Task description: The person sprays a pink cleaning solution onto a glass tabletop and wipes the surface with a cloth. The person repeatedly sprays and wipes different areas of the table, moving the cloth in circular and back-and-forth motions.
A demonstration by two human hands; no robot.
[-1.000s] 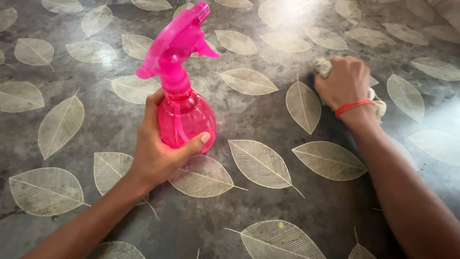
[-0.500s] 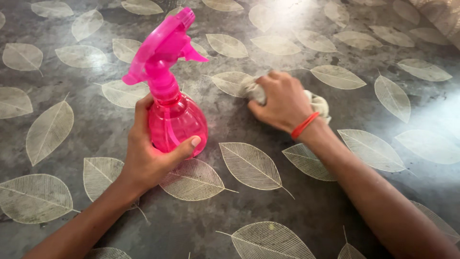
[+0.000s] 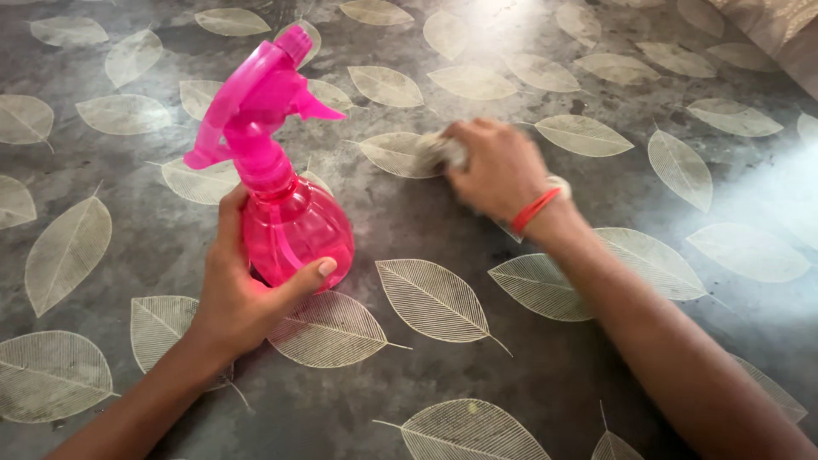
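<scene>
**Wipe flat, and keep the bottle steady**

The small pale crumpled cloth (image 3: pixel 443 153) is the thing to mind. It sits on the grey tabletop printed with pale see-through leaves (image 3: pixel 426 375), near the middle and a bit toward the far side. Most of it hides under your right hand (image 3: pixel 503 170); only a scrunched bit peeks out at your fingertips. Your right hand is curled down over the cloth and presses it onto the table. The hand looks blurry, so I think it is sliding as it rubs.

To wipe well, press with your whole flat hand, not just the tips. Let more cloth lie open under your palm so it touches more table. Go over each patch in rows that meet, so no spot is missed. A thin orange band (image 3: pixel 535 209) is on that wrist; keep it off the wet part.

Your left hand (image 3: pixel 243 294) is wrapped around the round belly of the clear pink plastic spray bottle (image 3: pixel 294 230). Your thumb is across the front. The bottle stands upright on the table, well apart from the cloth. Its bright pink trigger top (image 3: pixel 251 98) points to the right. No finger is on the trigger. Hold it low like this so it cannot tip.
</scene>
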